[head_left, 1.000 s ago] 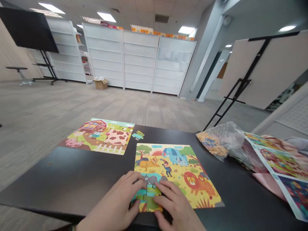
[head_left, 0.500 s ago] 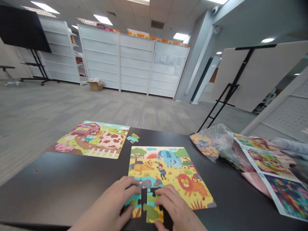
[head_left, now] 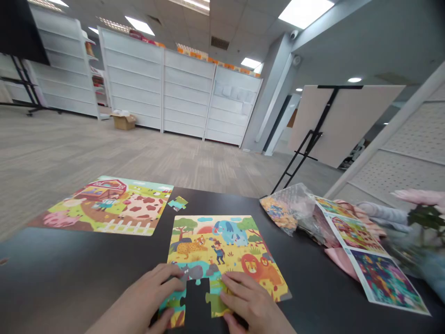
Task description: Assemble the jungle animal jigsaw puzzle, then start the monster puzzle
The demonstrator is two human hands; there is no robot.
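An animal puzzle (head_left: 225, 253) lies flat on the black table, showing elephants, lions, a leopard and a hippo. A gap exposing the dark tabletop breaks its lower edge. My left hand (head_left: 155, 294) curls over the lower-left corner, its thumb and fingers around a blue and yellow puzzle piece (head_left: 178, 311). To the right of the gap, my right hand (head_left: 248, 301) grips a green and yellow puzzle piece (head_left: 216, 304) between thumb and fingers, set against the neighbouring part of the picture. My fingers hide parts of both pieces.
Back left lies a farm puzzle (head_left: 132, 206), with loose pieces (head_left: 178, 203) beside it. At the right are a clear plastic bag (head_left: 283, 208) of pieces, a printed picture sheet (head_left: 385, 278), folded cloth (head_left: 378, 215) and pink flowers (head_left: 420, 197). An easel (head_left: 309, 139) stands beyond the table.
My right hand has shifted its piece rightward, away from the left piece, so the gap between them is wider. My left hand stays at the corner. The view has turned to the right.
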